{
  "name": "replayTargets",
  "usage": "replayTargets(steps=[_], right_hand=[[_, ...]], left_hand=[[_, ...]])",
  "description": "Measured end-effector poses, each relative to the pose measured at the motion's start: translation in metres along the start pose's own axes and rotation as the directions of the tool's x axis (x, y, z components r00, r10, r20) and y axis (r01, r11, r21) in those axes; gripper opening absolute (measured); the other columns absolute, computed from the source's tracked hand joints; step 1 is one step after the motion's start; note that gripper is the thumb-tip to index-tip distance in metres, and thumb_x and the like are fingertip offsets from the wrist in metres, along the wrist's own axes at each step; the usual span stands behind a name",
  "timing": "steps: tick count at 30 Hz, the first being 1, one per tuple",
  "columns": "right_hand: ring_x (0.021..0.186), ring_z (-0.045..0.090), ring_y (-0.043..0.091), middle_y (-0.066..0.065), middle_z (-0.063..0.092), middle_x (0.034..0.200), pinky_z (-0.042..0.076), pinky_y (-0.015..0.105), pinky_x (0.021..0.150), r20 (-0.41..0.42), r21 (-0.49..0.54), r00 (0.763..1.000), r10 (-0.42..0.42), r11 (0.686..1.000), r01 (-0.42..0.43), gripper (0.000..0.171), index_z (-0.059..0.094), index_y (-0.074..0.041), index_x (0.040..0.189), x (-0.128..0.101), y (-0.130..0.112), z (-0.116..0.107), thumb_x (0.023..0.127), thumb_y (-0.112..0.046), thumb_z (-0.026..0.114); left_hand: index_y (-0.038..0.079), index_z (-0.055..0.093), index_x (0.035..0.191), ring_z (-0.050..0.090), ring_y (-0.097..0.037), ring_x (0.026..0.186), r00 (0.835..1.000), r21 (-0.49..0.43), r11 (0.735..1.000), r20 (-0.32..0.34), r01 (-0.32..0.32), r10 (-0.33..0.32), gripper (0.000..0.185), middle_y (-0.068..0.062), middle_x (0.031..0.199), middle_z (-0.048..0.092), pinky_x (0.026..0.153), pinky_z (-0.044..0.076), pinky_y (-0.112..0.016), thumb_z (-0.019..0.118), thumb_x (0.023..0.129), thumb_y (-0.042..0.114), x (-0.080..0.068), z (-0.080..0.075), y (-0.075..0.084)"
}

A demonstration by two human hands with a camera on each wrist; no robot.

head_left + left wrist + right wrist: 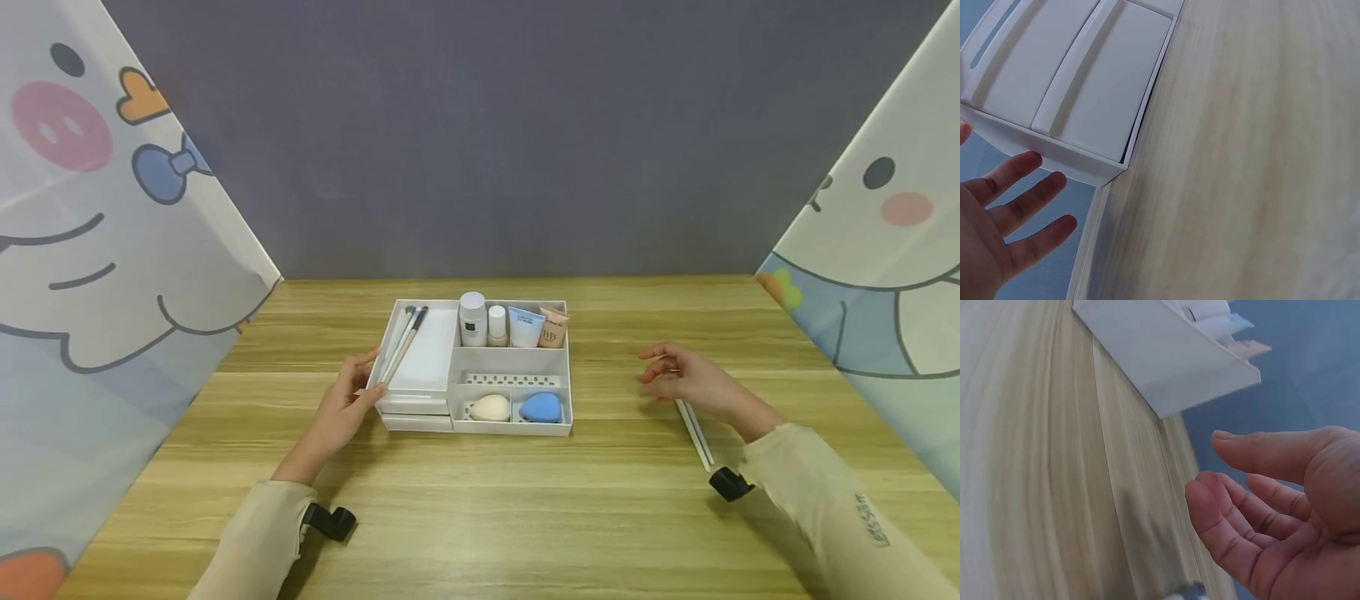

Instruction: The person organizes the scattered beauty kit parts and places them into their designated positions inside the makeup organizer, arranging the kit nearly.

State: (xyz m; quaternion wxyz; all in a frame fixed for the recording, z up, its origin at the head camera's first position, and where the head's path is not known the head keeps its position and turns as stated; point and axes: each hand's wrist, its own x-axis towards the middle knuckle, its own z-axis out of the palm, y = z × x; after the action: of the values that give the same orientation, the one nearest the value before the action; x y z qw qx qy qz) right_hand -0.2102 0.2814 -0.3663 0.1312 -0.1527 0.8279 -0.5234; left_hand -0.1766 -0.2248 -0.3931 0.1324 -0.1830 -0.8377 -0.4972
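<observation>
My left hand (341, 408) rests with relaxed fingers against the left edge of the white organizer (480, 425), steadying it; I judge a light touch keeps it from sliding. My right hand (686, 382) hovers loose and empty, right of the organizer, above a long white brush (693, 433) whose axis runs toward and away from me.

Left hand (341, 408) is reaching forward with fingers (1019, 200) straight and spread, palm facing inward — gripping nothing. Right hand (686, 382) is hovering out to the right, fingers (1222, 512) loosely curled, thumb extended above them, holding nothing. Both forearms in beige sleeves are angling inward from the lower corners.
</observation>
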Motion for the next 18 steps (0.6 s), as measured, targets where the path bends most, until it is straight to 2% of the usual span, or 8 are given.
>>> replayTargets(steps=[5,13,18], right_hand=[[0.080,0.065,0.019,0.017,0.060,0.100,0.058,0.038,0.068,-0.013,-0.001,1.000,0.013,1.000,-0.013,0.055,0.036,0.020,0.134,-0.006,0.004,-0.009,0.090,0.003,0.065],[0.070,0.063,0.023,0.015,0.056,0.092,0.058,0.038,0.062,-0.001,-0.029,0.996,0.094,0.995,-0.094,0.055,0.036,0.021,0.131,-0.015,0.008,-0.023,0.089,0.002,0.066],[0.068,0.063,0.022,0.016,0.056,0.092,0.058,0.036,0.062,0.010,-0.060,0.990,0.139,0.989,-0.138,0.055,0.038,0.020,0.130,-0.018,0.009,-0.025,0.088,0.001,0.068]], left_hand=[[0.001,0.042,0.140,0.056,-0.006,0.089,1.000,0.004,1.000,-0.007,-0.003,0.003,0.048,-0.017,0.102,0.065,0.070,0.051,-0.024,0.059,0.095,-0.003,0.000,0.000,0.001],[0.002,0.042,0.140,0.057,-0.008,0.091,1.000,0.012,1.000,-0.002,0.011,-0.011,0.047,-0.017,0.103,0.066,0.072,0.051,-0.025,0.058,0.096,-0.001,0.000,0.001,0.002],[0.002,0.042,0.141,0.057,-0.009,0.090,1.000,0.020,1.000,-0.004,0.018,-0.018,0.048,-0.017,0.103,0.066,0.072,0.051,-0.026,0.058,0.096,0.000,-0.001,0.001,0.002]])
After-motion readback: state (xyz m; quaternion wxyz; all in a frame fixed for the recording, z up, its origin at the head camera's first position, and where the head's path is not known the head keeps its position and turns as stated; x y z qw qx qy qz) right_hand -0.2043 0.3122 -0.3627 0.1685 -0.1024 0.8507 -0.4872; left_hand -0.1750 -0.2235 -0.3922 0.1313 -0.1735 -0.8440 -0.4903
